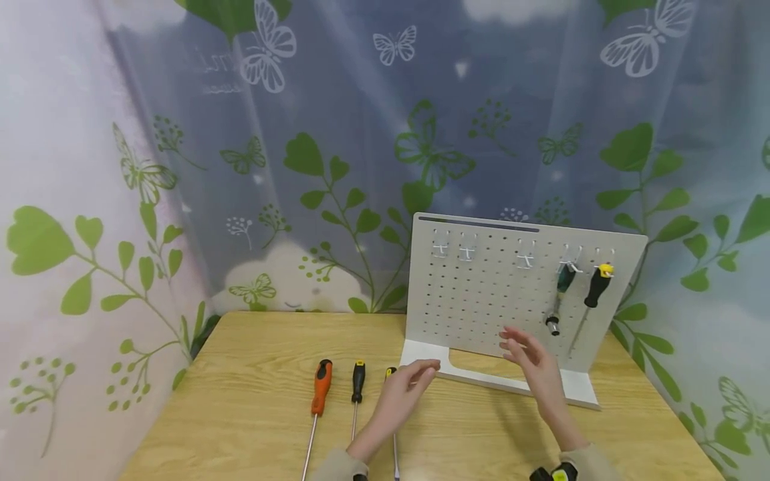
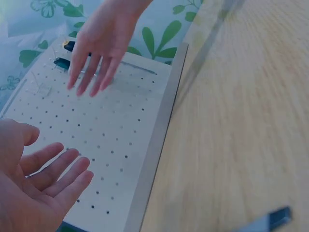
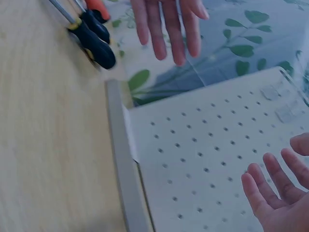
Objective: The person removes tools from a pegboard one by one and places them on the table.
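My left hand [image 1: 402,393] hovers in front of the pegboard's left end, fingers relaxed and holding nothing. It partly covers a black-and-yellow screwdriver [image 1: 391,371] on the table. My right hand [image 1: 537,369] is raised before the white pegboard [image 1: 481,300], its fingers loosely spread and empty. Two tools hang from clear hooks at the board's right: a green-handled tool with a metal socket-like end [image 1: 564,279] and a black screwdriver with a yellow cap [image 1: 597,286]. In the left wrist view, both palms face across the board with nothing between the fingers.
On the table [image 1: 240,401] lie an orange screwdriver [image 1: 321,387] and a black screwdriver [image 1: 358,382], left of my left hand. Three clear hooks without tools, one being a hook [image 1: 525,256], sit along the board's upper part. A patterned curtain [image 1: 337,167] hangs behind.
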`<control>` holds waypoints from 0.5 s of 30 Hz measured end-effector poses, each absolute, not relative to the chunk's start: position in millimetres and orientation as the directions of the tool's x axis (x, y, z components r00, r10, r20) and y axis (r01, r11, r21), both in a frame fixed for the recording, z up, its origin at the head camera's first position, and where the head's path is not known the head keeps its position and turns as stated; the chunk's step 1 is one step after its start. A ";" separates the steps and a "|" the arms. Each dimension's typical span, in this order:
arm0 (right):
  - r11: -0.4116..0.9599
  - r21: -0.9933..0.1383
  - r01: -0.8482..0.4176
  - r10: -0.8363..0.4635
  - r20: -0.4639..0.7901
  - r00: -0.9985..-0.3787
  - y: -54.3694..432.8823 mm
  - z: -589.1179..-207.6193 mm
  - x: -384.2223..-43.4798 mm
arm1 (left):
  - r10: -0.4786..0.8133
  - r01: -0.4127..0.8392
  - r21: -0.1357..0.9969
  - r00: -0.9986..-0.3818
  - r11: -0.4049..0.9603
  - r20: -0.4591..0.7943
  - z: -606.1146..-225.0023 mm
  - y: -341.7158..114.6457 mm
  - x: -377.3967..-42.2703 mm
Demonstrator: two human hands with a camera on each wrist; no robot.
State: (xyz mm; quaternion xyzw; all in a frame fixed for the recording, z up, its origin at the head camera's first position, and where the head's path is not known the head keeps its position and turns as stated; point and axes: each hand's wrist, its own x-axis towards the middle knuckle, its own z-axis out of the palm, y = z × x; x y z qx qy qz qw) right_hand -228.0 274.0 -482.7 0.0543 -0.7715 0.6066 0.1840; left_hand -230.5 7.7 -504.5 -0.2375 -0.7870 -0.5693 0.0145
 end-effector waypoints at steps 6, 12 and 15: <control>0.215 -0.902 -0.375 0.235 0.420 -0.876 307.4 -463.0 -229.2 | 0.389 0.407 0.890 -0.868 0.205 0.307 -496.5 24.2 -239.8; 0.153 -0.916 -0.370 0.379 0.401 -0.834 326.0 -444.3 -233.6 | 0.422 0.435 0.877 -0.847 0.204 0.322 -494.4 42.6 -249.3; 0.196 -0.930 -0.310 0.430 0.365 -0.825 329.9 -437.8 -237.1 | 0.453 0.452 0.870 -0.829 0.196 0.328 -494.3 52.1 -252.7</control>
